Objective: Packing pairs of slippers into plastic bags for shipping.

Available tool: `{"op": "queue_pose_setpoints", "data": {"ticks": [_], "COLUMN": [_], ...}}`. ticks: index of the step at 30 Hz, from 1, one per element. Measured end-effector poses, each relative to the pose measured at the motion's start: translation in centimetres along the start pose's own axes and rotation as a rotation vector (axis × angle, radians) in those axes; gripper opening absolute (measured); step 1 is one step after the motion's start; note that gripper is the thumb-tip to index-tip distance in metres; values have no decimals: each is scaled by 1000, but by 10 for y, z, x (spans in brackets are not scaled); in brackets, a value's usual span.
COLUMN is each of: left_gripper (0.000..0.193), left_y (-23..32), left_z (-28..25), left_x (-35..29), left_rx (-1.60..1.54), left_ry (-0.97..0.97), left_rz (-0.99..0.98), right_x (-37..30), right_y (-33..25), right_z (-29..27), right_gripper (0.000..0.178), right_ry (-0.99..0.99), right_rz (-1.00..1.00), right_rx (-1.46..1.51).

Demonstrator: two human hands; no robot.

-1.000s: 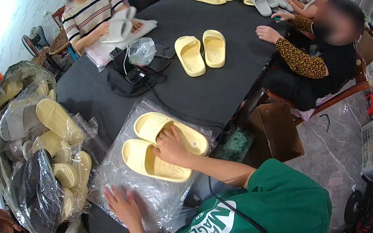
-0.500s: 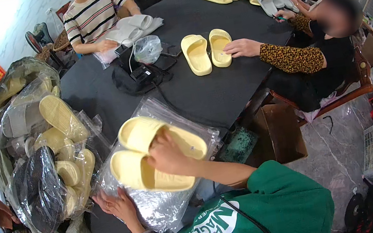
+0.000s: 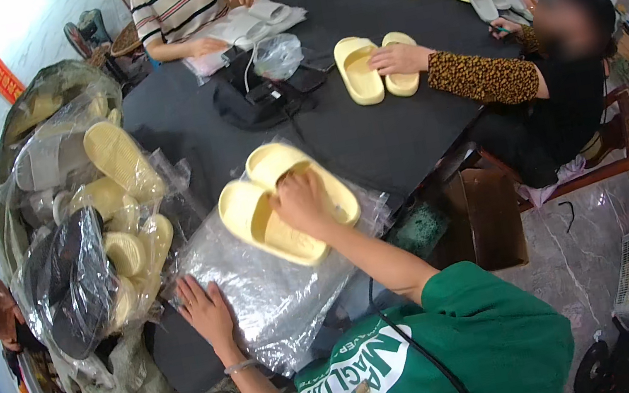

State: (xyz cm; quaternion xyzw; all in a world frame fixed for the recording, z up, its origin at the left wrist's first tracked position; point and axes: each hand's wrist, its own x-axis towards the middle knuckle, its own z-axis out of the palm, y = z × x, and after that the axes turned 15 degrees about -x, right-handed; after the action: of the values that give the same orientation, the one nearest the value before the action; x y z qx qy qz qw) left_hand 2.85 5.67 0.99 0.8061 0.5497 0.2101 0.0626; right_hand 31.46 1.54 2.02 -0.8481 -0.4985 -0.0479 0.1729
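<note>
2 ylw slippers (image 3: 270, 225) in r grip (image 3: 302, 204), toes far-l, long axes diag.

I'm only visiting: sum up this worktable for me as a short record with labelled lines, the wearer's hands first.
Right hand: holding a pair of yellow slippers, fingers inside the openings
Left hand: fingers spread, at the left edge of the clear plastic bags
Slippers' place: over the bags; contact unclear
Left side: a big sack holding bagged slippers
Farther out: a co-worker's hand on another yellow pair
Surface: black table
</note>
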Motion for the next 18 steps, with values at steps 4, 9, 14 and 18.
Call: {"op": "queue_pose_setpoints", "data": {"ticks": [4, 9, 14, 18], "left_gripper": [56, 57, 56, 55], "left_y": [-4, -12, -15, -9], "left_z": [4, 9, 6, 5], "left_x": [-2, 0, 0, 3], "left_rx": [-25, 62, -5, -54], "left_ry": [3, 17, 6, -8], "left_rz": [6, 109, 30, -6], "right_x": [-2, -73, -94, -71], "right_y": [-4, -43, -31, -7], "right_z": [1, -51, -42, -40], "right_gripper": [28, 30, 44, 44], "right_ry": [210, -371, -241, -289], "right_rz": [16, -458, -602, -420], "right_rx": [66, 162, 177, 60]}}
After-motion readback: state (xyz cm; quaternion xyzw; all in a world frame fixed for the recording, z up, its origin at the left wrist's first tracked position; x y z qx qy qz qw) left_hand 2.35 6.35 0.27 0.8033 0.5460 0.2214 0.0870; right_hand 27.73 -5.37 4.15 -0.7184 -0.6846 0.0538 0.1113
